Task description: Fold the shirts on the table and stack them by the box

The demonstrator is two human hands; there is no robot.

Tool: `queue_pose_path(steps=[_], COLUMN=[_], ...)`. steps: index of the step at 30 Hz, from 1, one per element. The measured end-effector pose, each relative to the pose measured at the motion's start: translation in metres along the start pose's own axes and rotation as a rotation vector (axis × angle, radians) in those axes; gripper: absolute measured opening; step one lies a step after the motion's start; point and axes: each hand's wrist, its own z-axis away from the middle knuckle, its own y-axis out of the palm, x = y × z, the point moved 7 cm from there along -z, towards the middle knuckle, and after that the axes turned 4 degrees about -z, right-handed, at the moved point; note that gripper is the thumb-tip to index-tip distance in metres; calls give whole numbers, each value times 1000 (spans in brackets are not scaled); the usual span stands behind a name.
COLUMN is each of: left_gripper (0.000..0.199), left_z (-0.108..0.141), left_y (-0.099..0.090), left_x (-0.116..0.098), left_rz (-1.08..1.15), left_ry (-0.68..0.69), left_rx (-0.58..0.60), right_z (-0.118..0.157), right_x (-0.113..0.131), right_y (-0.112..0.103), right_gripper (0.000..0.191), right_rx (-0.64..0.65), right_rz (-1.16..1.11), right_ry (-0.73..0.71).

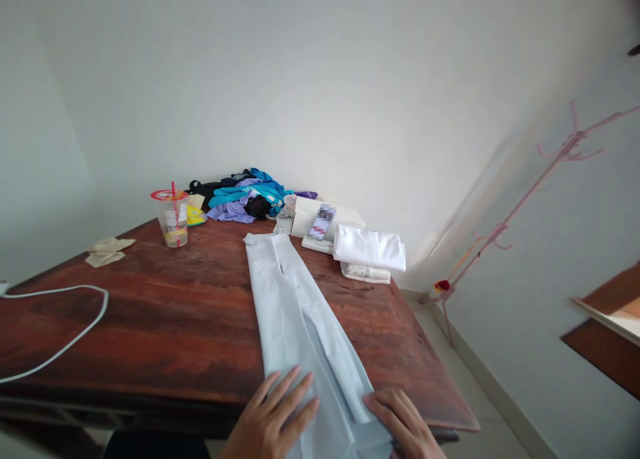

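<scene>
A pair of white trousers (290, 312) lies lengthwise on the dark red-brown wooden table (175, 319). The waist end points away from me, and the legs run to the near edge. My left hand (275, 412) rests flat on the near left part of the cloth with its fingers spread. At the right side of the near end, my right hand (405, 422) has its fingers bent over the trousers' edge and grips the fabric there. The right thumb is mostly hidden. The lowest part of the trousers drops out of the picture between my hands.
Folded white clothes (369, 247) sit at the back right beside a white box (345, 212). A heap of blue, purple and black clothes (250, 195) lies behind. On the left are a plastic cup (173, 222), a beige cloth (107, 252) and a white cable (95, 322). A pink coat stand (520, 209) leans into view.
</scene>
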Motion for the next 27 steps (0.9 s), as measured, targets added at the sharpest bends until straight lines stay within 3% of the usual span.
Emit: queue_pose_path(steps=[4, 7, 13, 17, 20, 24, 27], left_gripper=[52, 58, 48, 40, 41, 43, 47], left_z=[9, 8, -1, -8, -10, -10, -6], left_y=[15, 16, -14, -31, -35, -39, -33], left_x=[0, 2, 6, 10, 13, 26, 38], left_rz=[19, 103, 371, 498, 606, 767, 903], left_ry=[-54, -43, -182, -325, -374, -526, -755], left_rx=[19, 68, 140, 191, 253, 157, 58], right_z=[-6, -9, -24, -40, -55, -78, -91], right_x=[8, 2, -7, 0, 4, 1, -18], right_y=[-6, -10, -13, -22, -28, -27, -19], right_gripper=[62, 59, 57, 32, 28, 34, 48], right_rx=[-120, -145, 69, 101, 135, 164, 28], right_rz=[-64, -108, -174, -408, -583, -724, -737], right_ry=[-68, -36, 105, 93, 148, 267, 409])
